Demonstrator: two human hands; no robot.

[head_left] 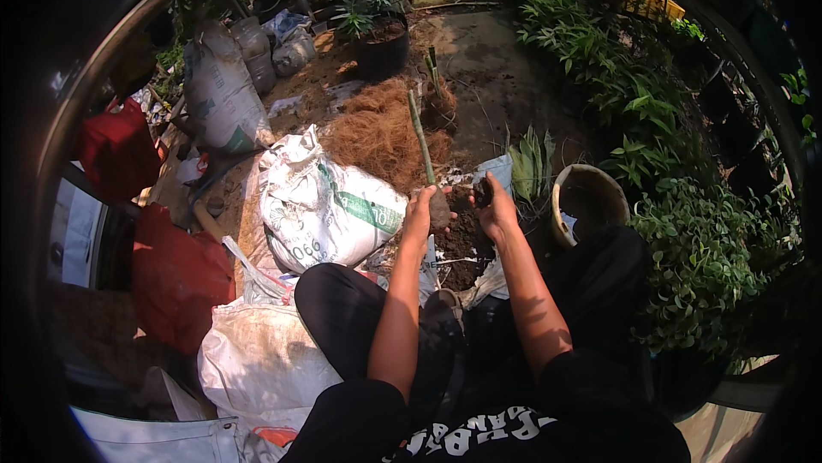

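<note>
My left hand is closed round a ball of dark soil at the foot of a bare green stem cutting, which stands nearly upright. Just to the right, my right hand curls its fingers on a clump of dark soil. Between and below both hands lies a heap of loose dark soil on a flattened sack. Beyond the cutting spreads a mat of brown coir fibre. A second cutting with a fibre-wrapped base stands at the coir's right edge.
A full white sack sits left of my hands, with another white sack nearer me. A round tan pot stands to the right. Leafy plants line the right side. A dark pot holds a plant at the back.
</note>
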